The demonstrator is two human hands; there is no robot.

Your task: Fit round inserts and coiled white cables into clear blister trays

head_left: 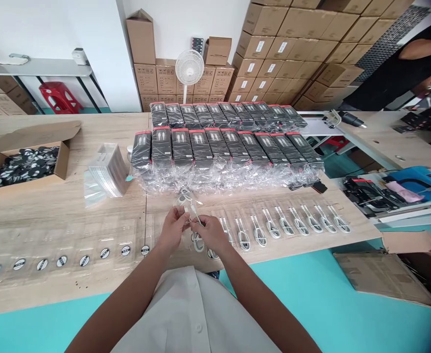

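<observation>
"What are your hands holding over there?"

"On my feed, my left hand (pixel 174 228) is closed in a fingertip pinch at the plugs (pixel 193 209) of a white cable (pixel 198 243). My right hand (pixel 212 233) is pinched just beside it, on the same cable as far as I can judge. Neither hand is spread."

"Where is the cable?"

"Between my hands, over the near side of the wooden table (pixel 107 126), plugs pointing away from me and the coil towards my shirt (pixel 177 306). A pale loop (pixel 184 195) shows just beyond my fingers; I can't tell whether it belongs to this cable."

"And around it?"

"To my right, a row of coiled cables (pixel 244 239). To my left, clear trays (pixel 125 229) with round labels (pixel 126 251). Two rows of wrapped black boxes (pixel 180 147) stand beyond."

"How do you handle it well?"

"I'd pinch lightly at the base of the plugs, so the cord doesn't kink, and line both up side by side, like the neighbours. One hand should steady while the other adjusts, or the coil could spring loose. I'd also hold my knuckles off the trays; they look thin, and I expect they'd slide at a touch."
</observation>
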